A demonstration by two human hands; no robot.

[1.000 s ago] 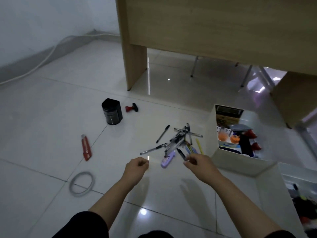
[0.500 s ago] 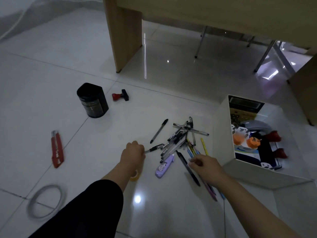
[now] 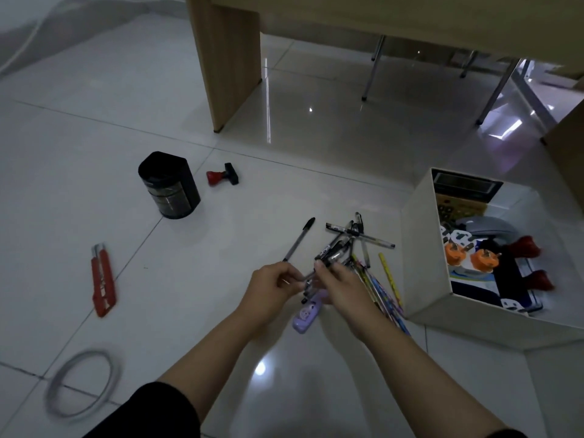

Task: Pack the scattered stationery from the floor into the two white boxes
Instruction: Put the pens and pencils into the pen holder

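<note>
Pens (image 3: pixel 339 252) lie in a loose heap on the floor tile (image 3: pixel 221 311) just in front of me, right beside the white box (image 3: pixel 423 257). My left hand (image 3: pixel 271 290) is curled, pinching one pen end at the near edge of the heap. My right hand (image 3: pixel 343 287) is curled over several dark pens, gripping them. Purple correction tape (image 3: pixel 306 314) lies under and between my hands. Coloured pencils (image 3: pixel 384 286) run along the box wall, partly under my right wrist. Grey ring (image 3: pixel 80 385) near left, red cutter (image 3: pixel 102 279) past it. One separate pen (image 3: pixel 298 240) lies left of the heap. Box holds a calculator (image 3: pixel 463 192) and other bits. Farther: black cup (image 3: pixel 169 184), red stamp (image 3: pixel 221 175), desk leg (image 3: pixel 226 58).
</note>
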